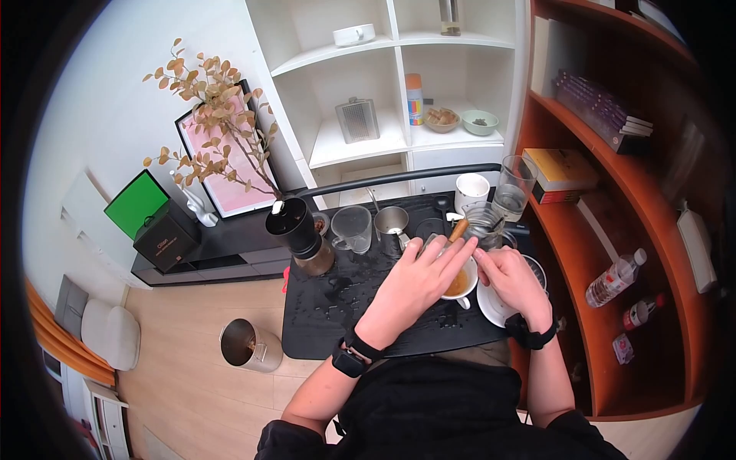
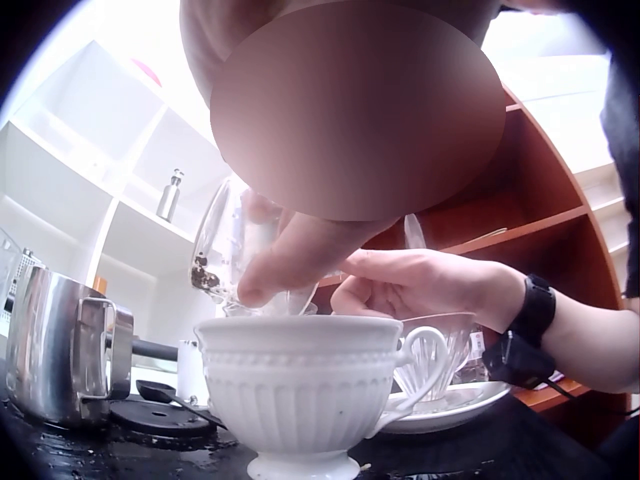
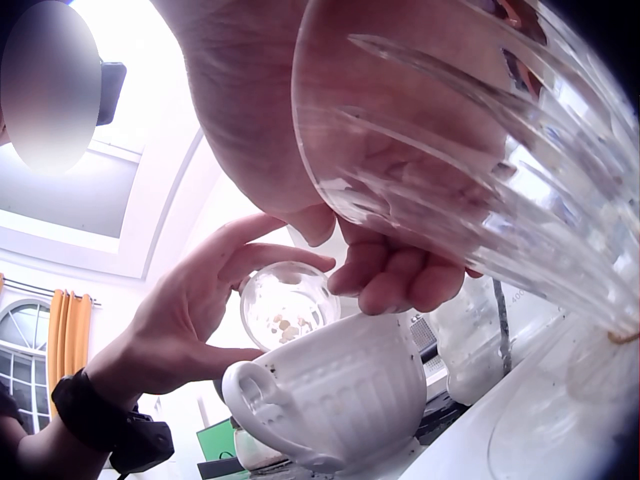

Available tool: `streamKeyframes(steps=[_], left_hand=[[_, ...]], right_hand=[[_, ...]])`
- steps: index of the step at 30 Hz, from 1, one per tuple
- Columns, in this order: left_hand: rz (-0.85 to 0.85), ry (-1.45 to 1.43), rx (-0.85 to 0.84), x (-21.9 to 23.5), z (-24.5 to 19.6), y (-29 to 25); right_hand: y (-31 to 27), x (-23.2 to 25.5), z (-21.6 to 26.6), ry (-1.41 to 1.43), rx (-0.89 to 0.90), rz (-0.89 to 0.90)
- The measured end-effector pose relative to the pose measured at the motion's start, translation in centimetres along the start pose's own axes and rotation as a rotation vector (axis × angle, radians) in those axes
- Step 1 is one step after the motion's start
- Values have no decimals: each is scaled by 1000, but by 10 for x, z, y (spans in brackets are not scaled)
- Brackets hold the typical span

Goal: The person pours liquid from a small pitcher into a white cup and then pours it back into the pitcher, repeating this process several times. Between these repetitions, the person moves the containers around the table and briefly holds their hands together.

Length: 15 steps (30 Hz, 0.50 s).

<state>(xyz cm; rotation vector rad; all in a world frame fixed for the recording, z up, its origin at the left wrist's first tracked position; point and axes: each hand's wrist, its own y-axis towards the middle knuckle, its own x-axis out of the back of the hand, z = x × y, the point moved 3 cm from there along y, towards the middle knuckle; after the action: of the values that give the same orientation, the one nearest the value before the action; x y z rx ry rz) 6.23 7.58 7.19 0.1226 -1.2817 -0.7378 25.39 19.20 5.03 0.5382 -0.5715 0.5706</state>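
My left hand (image 1: 406, 287) holds a small clear glass (image 2: 215, 235) with dark bits inside, tilted, its mouth over a white ribbed cup (image 2: 300, 385). In the right wrist view, the left thumb and fingers spread around this glass (image 3: 290, 305). Pale brown liquid (image 1: 458, 284) shows inside the cup. My right hand (image 1: 517, 280) is beside the cup, fingers loosely curled, with fingertips (image 3: 395, 285) right at the cup's rim and nothing visible in them. Close to its wrist, a clear fluted glass (image 2: 432, 372) stands on a white saucer (image 2: 480, 405).
On the black table (image 1: 337, 314) are a grinder-like black and metal canister (image 1: 310, 249), a glass mug (image 1: 353, 230), a metal pitcher (image 1: 392, 220), a white cup (image 1: 471, 190) and a tall glass (image 1: 514, 188). A bin (image 1: 249, 345) stands on the floor; wooden shelves (image 1: 613, 307) are at right.
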Motion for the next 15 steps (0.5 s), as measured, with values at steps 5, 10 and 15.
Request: streamKeyframes(steps=[5, 10, 15], left_hand=[[6, 6, 6, 3, 0, 0], [-39, -43, 42, 1, 5, -3], [-190, -492, 267, 5, 16, -18]], right_hand=[[0, -1, -3, -16, -5, 1], [0, 0, 3, -10, -5, 3], [1, 1, 2, -6, 1, 8]])
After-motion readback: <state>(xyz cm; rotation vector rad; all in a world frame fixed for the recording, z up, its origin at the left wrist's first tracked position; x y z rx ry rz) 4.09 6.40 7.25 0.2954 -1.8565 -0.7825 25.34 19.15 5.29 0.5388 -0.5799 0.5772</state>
